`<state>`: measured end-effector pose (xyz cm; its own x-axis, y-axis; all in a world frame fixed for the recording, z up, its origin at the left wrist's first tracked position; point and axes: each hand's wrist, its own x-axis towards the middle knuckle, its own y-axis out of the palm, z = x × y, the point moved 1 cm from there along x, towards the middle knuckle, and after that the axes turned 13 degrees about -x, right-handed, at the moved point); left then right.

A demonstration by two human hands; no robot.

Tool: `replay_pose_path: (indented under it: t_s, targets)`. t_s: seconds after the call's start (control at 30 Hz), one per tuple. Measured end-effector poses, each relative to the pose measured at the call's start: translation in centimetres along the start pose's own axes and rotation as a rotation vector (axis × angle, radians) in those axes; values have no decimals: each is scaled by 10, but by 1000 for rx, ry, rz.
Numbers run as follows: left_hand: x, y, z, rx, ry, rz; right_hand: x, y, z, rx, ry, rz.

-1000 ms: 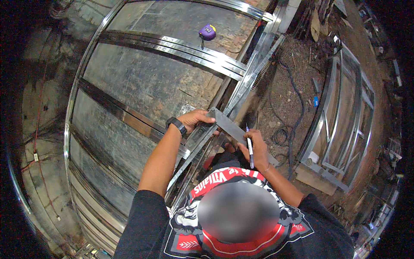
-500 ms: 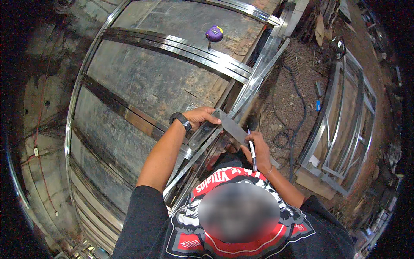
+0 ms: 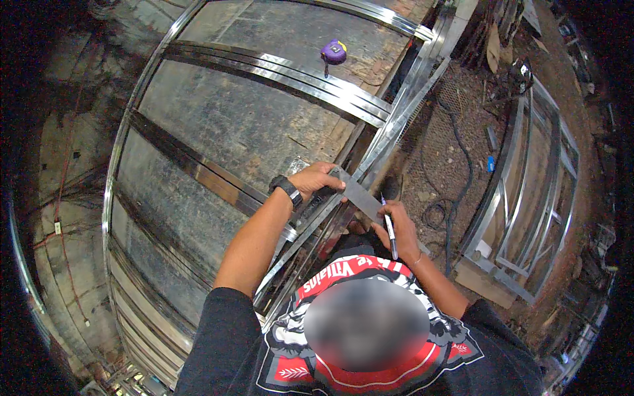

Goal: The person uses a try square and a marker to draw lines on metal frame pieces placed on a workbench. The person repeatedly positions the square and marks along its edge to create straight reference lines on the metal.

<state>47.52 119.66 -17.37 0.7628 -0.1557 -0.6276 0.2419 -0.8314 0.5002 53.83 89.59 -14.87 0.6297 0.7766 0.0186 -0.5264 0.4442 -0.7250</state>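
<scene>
A flat grey metal strip (image 3: 362, 198) lies slantwise across the edge of a shiny metal frame (image 3: 300, 74). At the strip's upper left end, my left hand (image 3: 313, 182) grips it, thumb on top; a black watch circles that wrist. My right hand (image 3: 401, 232) is closed around a white marker pen (image 3: 389, 228), which stands nearly upright. The right fingers are also close to the strip's lower end, though whether they press on it I cannot tell. What lies under the left palm is partly hidden.
On the dark board (image 3: 244, 112) inside the frame rests a purple tape measure (image 3: 334, 52). Right of the frame, a black cable (image 3: 456, 152) runs over littered ground near a small blue object (image 3: 491, 164). A second metal frame (image 3: 528, 198) lies farther right.
The whole view has shifted slightly to the right. Both hands keep nearly the same hold on the metal strip and the marker pen.
</scene>
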Motion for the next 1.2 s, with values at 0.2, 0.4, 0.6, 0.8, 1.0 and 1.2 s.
replay_pose_path:
  t_s: [0.2,0.4,0.6,0.8,1.0,1.2]
  targets:
    - [-2,9,-1,149,96,-124,0,0,0,-21,-25,-21]
    - [-3,13,-1,73,94,-144,-4,-1,-3,-4,-64,-29]
    - [-1,10,3,27,75,-158,-6,3,-6,4,-92,-55]
    - [0,14,2,42,65,-137,-9,3,-9,5,-60,-26]
    - [4,6,10,122,147,-155,-8,1,-4,-2,-86,-51]
    - [2,10,8,75,94,-154,-9,-2,-2,-34,-92,-100]
